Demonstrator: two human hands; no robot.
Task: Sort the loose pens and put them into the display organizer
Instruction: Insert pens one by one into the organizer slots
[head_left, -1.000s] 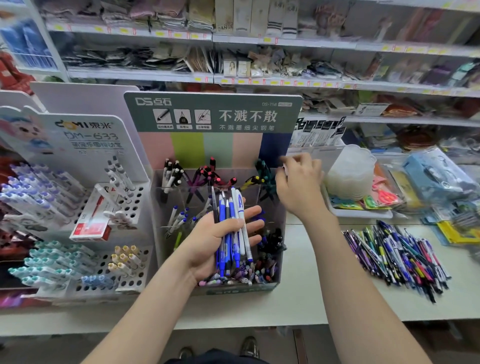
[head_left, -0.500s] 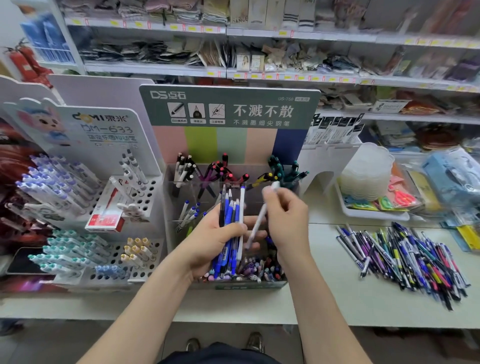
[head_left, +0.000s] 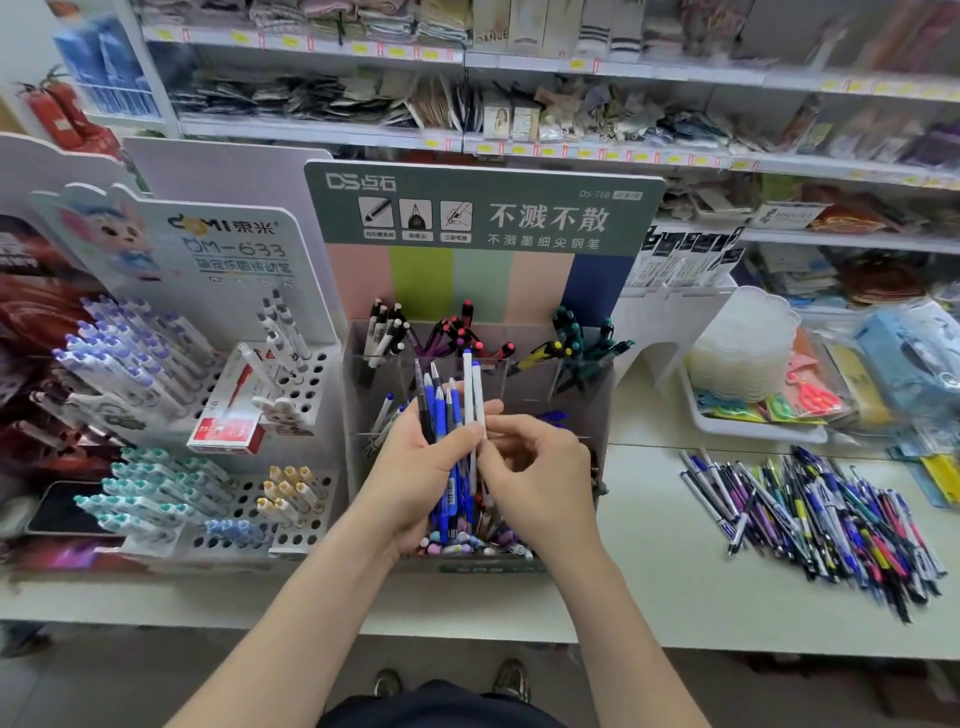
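Above a shop's white surface (head_left: 649, 561), a bundle of blue and white pens (head_left: 441, 410) stands upright in the left hand (head_left: 415, 478), whose fingers wrap round it, just in front of the display organizer (head_left: 483, 208). The right hand (head_left: 540, 478) pinches one white pen (head_left: 479, 389) in its fingers at the bundle's right edge. A pile of loose pens (head_left: 821, 514) lies well apart, rightward

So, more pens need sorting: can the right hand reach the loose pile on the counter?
Probably yes: the pile lies uncovered on that side, nothing between, though the right hand pinches a white pen.
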